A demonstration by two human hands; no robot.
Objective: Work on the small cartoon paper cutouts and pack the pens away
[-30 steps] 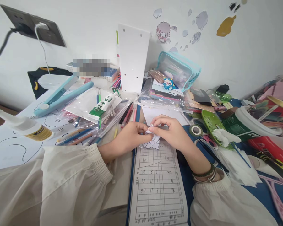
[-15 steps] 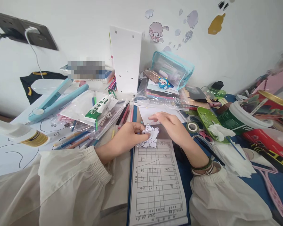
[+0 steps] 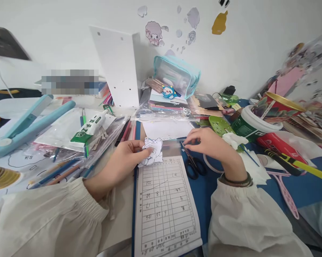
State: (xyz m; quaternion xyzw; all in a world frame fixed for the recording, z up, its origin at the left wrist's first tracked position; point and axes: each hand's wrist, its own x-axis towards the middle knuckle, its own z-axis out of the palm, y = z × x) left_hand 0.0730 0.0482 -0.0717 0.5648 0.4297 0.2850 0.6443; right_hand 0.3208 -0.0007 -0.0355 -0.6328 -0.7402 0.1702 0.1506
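My left hand (image 3: pixel 125 155) pinches a paper cutout (image 3: pixel 154 151) between thumb and fingers. The cutout is white with a line-drawn cartoon figure, and it hovers over the top of a printed form with handwritten numbers (image 3: pixel 166 203). To the right, my right hand (image 3: pixel 207 142) has thumb and forefinger drawn together. Whatever may be between those fingertips is too small to make out. Just below them lie dark-handled scissors (image 3: pixel 194 168) on the blue surface, blades toward the fingertips; whether they touch is unclear. Behind both hands is a white sheet (image 3: pixel 167 130).
Pens (image 3: pixel 53 175), a white-and-green tube (image 3: pixel 88 130) and a light-blue hair straightener (image 3: pixel 37 123) crowd the left. A clear pouch with blue trim (image 3: pixel 177 76) stands at the back. Rightward are a white-rimmed tub (image 3: pixel 246 125), tissues (image 3: pixel 253 167), a yellow-and-black cutter (image 3: pixel 297 164) and a pink razor (image 3: pixel 286 194).
The view has turned to the right. My right hand has moved right, away from the cutout, and its fingers have closed together. The scissors now show below it. My left hand keeps the cutout.
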